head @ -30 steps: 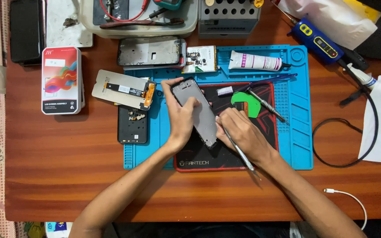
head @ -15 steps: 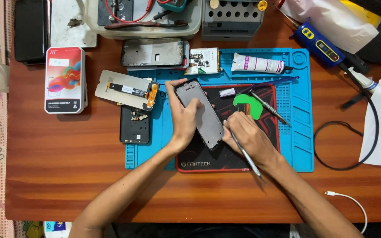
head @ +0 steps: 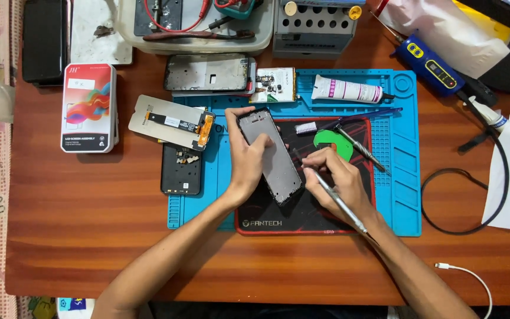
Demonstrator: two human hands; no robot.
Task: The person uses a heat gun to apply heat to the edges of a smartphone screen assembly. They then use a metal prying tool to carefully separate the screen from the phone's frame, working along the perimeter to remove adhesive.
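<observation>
**Frame edge being worked with a metal tool**

On the black mat over the blue silicone work mat (head: 405, 177), a grey rectangular phone frame (head: 270, 155) is being gripped by the left hand (head: 244, 156). A thin silver metal tool (head: 339, 204) is being pinched pen-like in the right hand (head: 333, 180). Compared with a second ago, the tool tip is being kept at the frame's right edge; only slight shifting is being seen.

A phone repair workbench is showing: blue repair mat (head: 408, 177) lying centre, dismantled phone frames (head: 211, 74) at twelve o'clock, glue tube (head: 349, 90) at one o'clock.
</observation>
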